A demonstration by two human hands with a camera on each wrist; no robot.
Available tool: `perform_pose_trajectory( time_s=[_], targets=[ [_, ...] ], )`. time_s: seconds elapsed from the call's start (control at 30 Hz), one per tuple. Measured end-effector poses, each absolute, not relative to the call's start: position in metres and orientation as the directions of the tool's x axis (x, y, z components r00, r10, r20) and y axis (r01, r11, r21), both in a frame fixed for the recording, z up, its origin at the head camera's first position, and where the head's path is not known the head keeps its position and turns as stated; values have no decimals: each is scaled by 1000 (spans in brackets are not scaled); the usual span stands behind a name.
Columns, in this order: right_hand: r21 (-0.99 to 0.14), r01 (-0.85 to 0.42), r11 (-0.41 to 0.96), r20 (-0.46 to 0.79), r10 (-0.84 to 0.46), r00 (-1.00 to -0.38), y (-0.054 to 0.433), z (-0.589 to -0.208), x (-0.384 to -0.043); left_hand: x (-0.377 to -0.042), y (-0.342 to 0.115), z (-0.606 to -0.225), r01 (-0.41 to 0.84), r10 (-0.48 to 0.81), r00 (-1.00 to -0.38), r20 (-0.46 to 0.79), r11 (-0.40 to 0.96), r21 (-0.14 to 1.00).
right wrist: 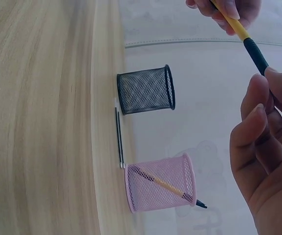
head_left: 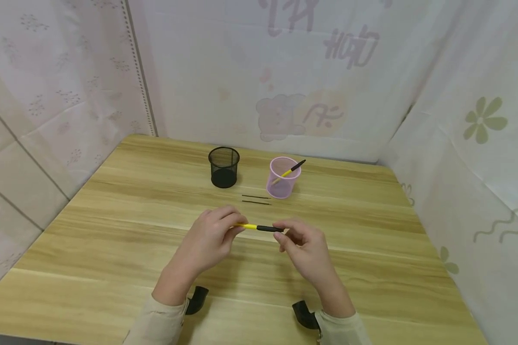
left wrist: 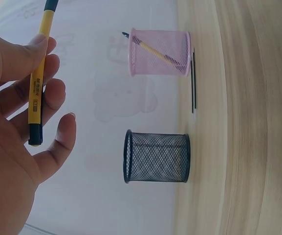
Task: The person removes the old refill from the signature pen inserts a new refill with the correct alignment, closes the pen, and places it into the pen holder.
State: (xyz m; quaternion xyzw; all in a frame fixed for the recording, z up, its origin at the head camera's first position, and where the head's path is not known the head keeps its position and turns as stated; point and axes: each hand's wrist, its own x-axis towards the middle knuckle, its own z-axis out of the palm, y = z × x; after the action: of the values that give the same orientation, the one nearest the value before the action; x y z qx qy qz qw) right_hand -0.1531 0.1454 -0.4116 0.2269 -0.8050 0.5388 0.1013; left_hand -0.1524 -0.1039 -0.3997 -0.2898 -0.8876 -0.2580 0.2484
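Observation:
Both hands hold one yellow pen with a black grip section level above the table. My left hand pinches its yellow barrel between thumb and fingers; in the left wrist view the black end of the pen shows below the fingers. At the other end, my right hand pinches the black part by thumb and forefinger, hiding the tip. Beyond the hands, two thin dark pen refills lie side by side. A pink mesh cup holds another yellow and black pen, leaning against its rim.
Left of the pink cup stands a black mesh cup. The wooden table ends at patterned cloth at the back and sides. Black curved pieces sit at both sleeve cuffs.

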Motion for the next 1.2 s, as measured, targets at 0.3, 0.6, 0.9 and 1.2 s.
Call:
perform_pose_trajectory(
  time_s=[0.3,0.6,0.9,1.2],
  targets=[
    [-820,-460,342,396,-242,-886,148,-411,-153,-153,-101,-400,635,395,-721,569,706,315],
    [-825,-433,364,366,-239,-899,149,-412,-153,-152,-101,-399,654,399,-698,595,693,303],
    [-817,-423,391,348,-251,-903,149,-411,-154,-153,-101,-398,662,406,-694,595,685,305],
    [-841,-352,409,261,-264,-929,147,-411,-154,-154,-101,-400,683,401,-669,626,663,306]
  ],
)
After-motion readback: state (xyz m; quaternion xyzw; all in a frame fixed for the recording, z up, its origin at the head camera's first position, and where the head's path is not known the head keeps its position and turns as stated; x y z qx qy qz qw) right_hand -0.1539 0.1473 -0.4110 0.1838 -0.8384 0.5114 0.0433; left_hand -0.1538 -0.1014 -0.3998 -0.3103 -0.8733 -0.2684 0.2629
